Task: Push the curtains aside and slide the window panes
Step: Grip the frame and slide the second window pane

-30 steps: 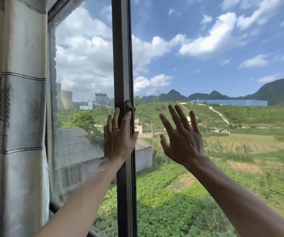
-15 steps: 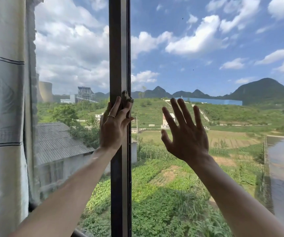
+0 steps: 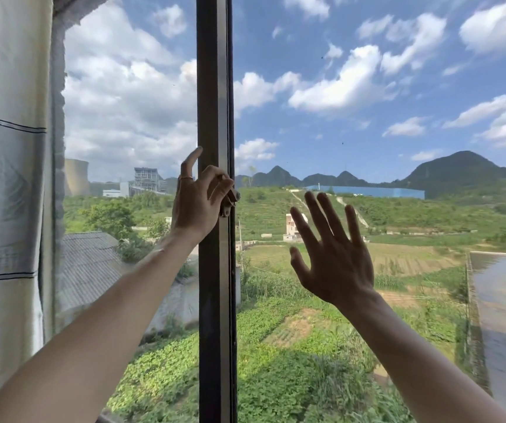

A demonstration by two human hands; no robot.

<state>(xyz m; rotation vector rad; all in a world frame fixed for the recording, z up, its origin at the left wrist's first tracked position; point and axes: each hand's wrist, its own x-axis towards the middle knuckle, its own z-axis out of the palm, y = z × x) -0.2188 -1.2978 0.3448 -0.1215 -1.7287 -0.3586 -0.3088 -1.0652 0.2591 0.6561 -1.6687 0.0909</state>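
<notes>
A dark vertical window frame post (image 3: 215, 87) divides two glass panes. On it sits a small metal latch (image 3: 230, 203). My left hand (image 3: 196, 203), with a ring on one finger, curls its thumb and fingers around that latch. My right hand (image 3: 334, 257) is spread flat, fingers apart, against the right pane (image 3: 367, 117). A pale curtain (image 3: 7, 178) with thin dark stripes hangs bunched at the far left, beside the left pane (image 3: 129, 102).
Through the glass lie green fields, a grey-roofed building (image 3: 90, 264) below left, cooling towers and hills far off. A dark rail runs along the bottom left of the window.
My left hand went from lying flat on the frame post to curling its fingers around the latch. The right hand stays spread on the glass. The view has drifted slightly rightward.
</notes>
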